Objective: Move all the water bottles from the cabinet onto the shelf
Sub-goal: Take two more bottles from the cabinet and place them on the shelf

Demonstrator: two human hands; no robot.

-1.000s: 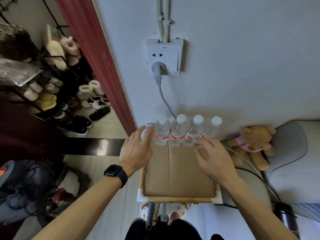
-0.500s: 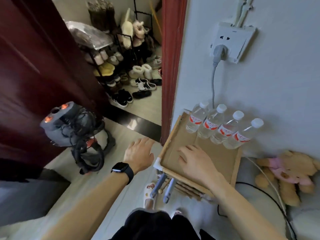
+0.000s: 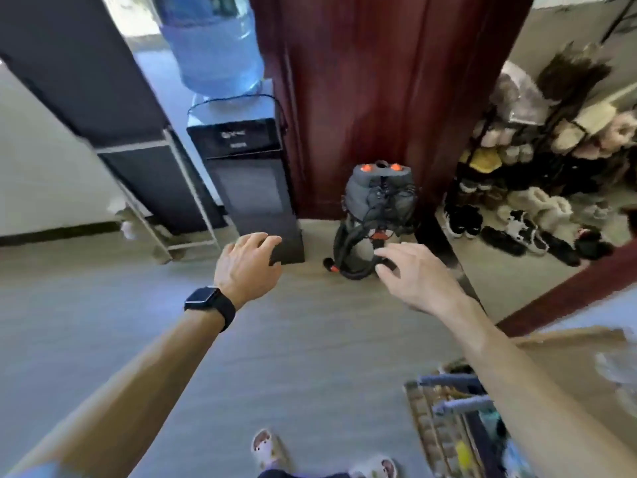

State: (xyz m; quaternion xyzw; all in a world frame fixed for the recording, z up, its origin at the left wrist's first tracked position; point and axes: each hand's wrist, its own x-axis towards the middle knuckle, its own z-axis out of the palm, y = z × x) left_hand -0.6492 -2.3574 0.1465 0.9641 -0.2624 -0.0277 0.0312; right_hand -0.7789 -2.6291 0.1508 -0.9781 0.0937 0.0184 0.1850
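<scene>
Hovering left hand: held above the floor in front of the water dispenser, with fingers loosely bent and close together and nothing gripped. A dark watch is worn at the wrist.
Outstretched right hand: held palm down with fingers spread apart and nothing held, seen just before the gray bag.
Task's water bottles: too blurred to be made out for certain. Only a pale smear is seen on the cardboard top at its right edge.
Blurred shelf: seen at the floor's lower right corner, under the right forearm.
Background: a blue jug is seated on the dispenser. The bag is set at the foot of the red door, and a shoe rack is seen at the right.
Foreground: two slippers are seen at the floor's near edge.
</scene>
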